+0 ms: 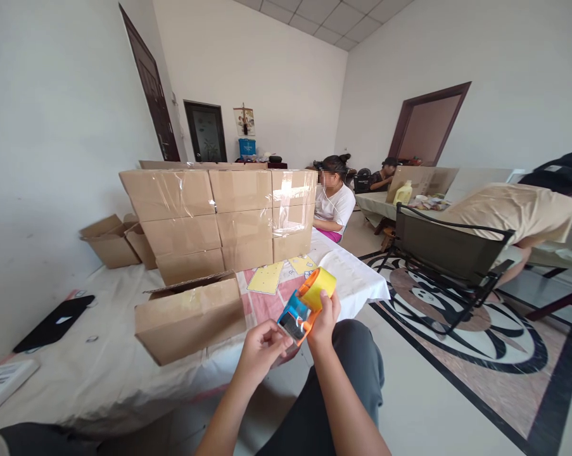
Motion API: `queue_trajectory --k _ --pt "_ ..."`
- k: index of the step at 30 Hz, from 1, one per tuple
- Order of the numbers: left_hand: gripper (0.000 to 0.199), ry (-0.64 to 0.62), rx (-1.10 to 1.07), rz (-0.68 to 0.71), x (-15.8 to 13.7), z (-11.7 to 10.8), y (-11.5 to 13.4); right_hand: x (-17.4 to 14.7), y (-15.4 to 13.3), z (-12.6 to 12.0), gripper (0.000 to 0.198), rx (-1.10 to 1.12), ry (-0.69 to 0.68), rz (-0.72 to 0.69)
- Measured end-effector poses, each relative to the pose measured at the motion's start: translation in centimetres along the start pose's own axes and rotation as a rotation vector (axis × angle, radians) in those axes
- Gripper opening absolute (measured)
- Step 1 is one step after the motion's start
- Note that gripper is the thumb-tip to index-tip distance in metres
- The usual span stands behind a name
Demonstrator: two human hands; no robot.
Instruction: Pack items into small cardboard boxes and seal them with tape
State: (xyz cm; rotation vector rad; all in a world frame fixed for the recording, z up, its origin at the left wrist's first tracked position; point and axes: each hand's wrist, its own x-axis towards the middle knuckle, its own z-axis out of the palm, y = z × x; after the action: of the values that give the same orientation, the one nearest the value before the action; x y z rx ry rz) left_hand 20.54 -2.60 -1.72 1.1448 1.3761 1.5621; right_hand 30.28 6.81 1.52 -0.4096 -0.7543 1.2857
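Head view: gripped tape dispenser [294, 305] with yellow tape roll [325, 289] in curled fingers of right hand [325, 324], beside table [356, 282]. Pressed thumb and forefinger of left hand [265, 348] together at dispenser's front end; could not tell on what.

One left hand [261, 349], one right hand [324, 324], one tape dispenser [299, 311], nine stacked box fronts [241, 191], one jug [403, 192]

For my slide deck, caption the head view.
Right hand holding a tape dispenser, left hand at its lower end, before stacked cardboard boxes.
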Motion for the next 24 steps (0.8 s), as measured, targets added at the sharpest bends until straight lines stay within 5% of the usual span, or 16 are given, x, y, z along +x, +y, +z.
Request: queue_trajectory --k 24 --pt "0.046 -0.030 0.034 0.050 -0.3 0.6 0.1 0.1 -0.2 0.1 0.022 0.005 0.101 0.062"
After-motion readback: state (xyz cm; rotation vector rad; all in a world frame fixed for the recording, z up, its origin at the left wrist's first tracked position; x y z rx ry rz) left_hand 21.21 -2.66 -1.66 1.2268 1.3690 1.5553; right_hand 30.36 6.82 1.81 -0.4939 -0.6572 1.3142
